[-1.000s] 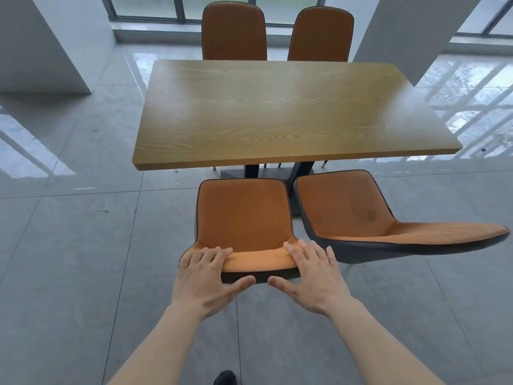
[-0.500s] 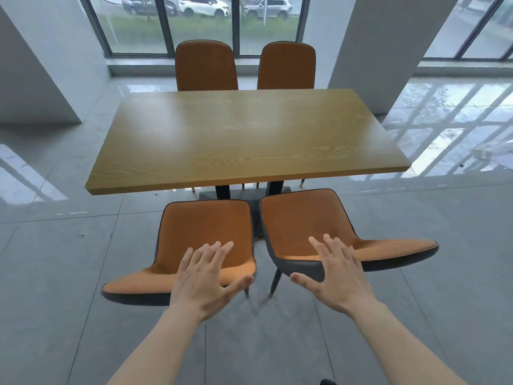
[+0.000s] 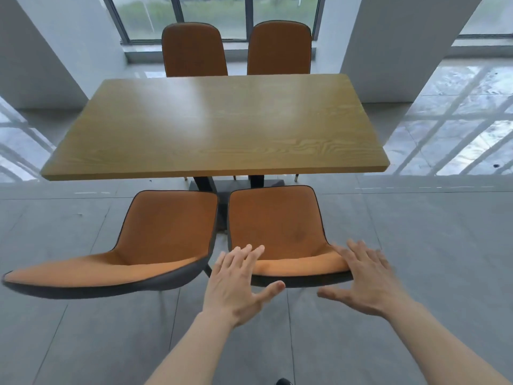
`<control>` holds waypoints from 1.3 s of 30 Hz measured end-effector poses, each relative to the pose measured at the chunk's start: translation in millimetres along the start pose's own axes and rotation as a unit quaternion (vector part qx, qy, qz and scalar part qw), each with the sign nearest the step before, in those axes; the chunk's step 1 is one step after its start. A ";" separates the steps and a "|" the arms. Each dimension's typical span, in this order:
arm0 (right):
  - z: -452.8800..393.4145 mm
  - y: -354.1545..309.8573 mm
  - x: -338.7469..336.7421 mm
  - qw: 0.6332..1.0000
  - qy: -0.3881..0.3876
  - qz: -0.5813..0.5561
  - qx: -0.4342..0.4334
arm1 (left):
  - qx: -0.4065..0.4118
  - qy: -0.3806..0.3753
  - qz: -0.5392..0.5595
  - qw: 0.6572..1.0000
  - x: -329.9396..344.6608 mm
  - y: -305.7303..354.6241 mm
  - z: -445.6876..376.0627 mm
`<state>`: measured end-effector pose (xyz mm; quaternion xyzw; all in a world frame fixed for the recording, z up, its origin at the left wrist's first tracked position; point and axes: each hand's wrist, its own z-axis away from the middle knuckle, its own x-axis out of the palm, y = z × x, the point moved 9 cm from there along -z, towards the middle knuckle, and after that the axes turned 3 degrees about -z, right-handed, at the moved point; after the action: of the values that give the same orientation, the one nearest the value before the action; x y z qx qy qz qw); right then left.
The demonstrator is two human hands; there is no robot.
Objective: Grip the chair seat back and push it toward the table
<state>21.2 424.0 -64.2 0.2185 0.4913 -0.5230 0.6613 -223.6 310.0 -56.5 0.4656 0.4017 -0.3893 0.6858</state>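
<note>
Two orange chairs with dark shells stand at the near side of a wooden table (image 3: 216, 126). My left hand (image 3: 238, 282) is over the left end of the right chair's (image 3: 277, 226) backrest top, fingers spread and straight. My right hand (image 3: 366, 279) lies at the right end of the same backrest, fingers spread, thumb out below the rim. Whether either hand touches the backrest I cannot tell; the right hand is blurred. The left chair (image 3: 166, 226) stands beside it, untouched, its backrest turned out to the left.
Two more orange chairs (image 3: 194, 50) (image 3: 279, 48) stand at the table's far side, before a window. White pillars (image 3: 402, 43) rise at the back left and right. Grey tiled floor (image 3: 430, 245) surrounds the table. A dark shoe tip (image 3: 283, 381) shows at the bottom edge.
Both hands left the left chair's backrest, swung to the right and now sit at the right chair's backrest. The view shifted right with them.
</note>
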 end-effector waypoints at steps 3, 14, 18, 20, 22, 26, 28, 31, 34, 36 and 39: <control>-12.7 6.7 4.9 1.000 -0.023 -0.003 -0.019 | -0.005 -0.014 0.007 1.000 17.5 14.9 -11.7; -10.3 4.0 1.6 0.998 0.047 -0.022 -0.046 | -0.009 -0.005 0.026 1.000 29.2 10.9 -20.2; 7.1 -2.3 9.5 0.997 0.067 -0.015 -0.021 | 0.011 -0.016 0.013 1.000 29.2 6.3 -14.2; 16.8 -6.8 16.1 0.997 0.072 -0.012 -0.016 | 0.021 -0.028 0.003 0.999 28.5 3.7 -9.6; 21.5 -8.9 19.5 0.997 0.074 -0.020 -0.009 | 0.024 -0.031 0.001 0.999 26.5 2.4 -5.8; 20.1 -5.1 24.4 0.997 0.064 -0.037 -0.004 | 0.015 -0.020 -0.003 1.000 25.9 2.9 -2.6; 18.0 -3.0 27.5 0.997 0.061 -0.045 -0.003 | 0.016 -0.016 0.001 1.000 25.9 2.9 -2.1; 13.3 -0.9 29.2 0.997 0.062 -0.048 -0.003 | 0.022 -0.020 0.003 1.000 27.7 1.8 -5.4; 6.4 -2.4 27.9 0.997 0.060 -0.038 -0.003 | 0.033 -0.016 0.011 0.999 26.4 0.0 -10.7; 3.3 -0.4 27.3 0.998 0.057 -0.039 -0.004 | 0.042 -0.016 0.013 0.999 28.6 1.6 -14.0; 0.2 3.6 22.3 0.997 0.057 -0.048 -0.005 | 0.056 -0.005 0.017 0.998 27.8 6.1 -19.7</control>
<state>23.9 414.6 -84.5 0.2209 0.5404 -0.5382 0.6078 -211.3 325.9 -84.7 0.5080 0.3681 -0.4013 0.6674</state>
